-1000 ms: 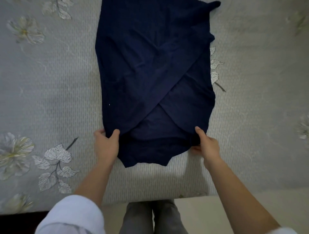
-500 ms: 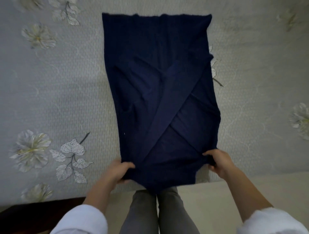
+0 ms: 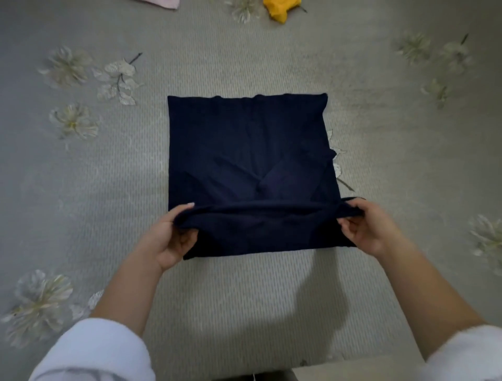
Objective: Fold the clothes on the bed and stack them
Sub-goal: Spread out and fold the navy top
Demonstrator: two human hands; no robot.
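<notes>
Navy garment lies flat in the middle of the frame on the grey flowered bed, narrowed to a rough square, with its near edge lifted off the cover. My left hand pinches the near left corner and my right hand pinches the near right corner, so both are closed around cloth.

I judge the step in hand to be the crosswise fold, taking this near edge over to meet the far one. To do it well I should:

- keep the edge taut between my hands;
- carry both corners forward level, so neither side leads;
- lay them squarely on the far corners;
- smooth the creases in the middle.

A small flap juts out on the right side and may want tucking in first.

Counting: one navy garment in my grip; one crumpled yellow garment at the top of the frame, right of centre; one pink piece cut off by the top edge, too little of it showing to tell its state. No stack is in view.
</notes>
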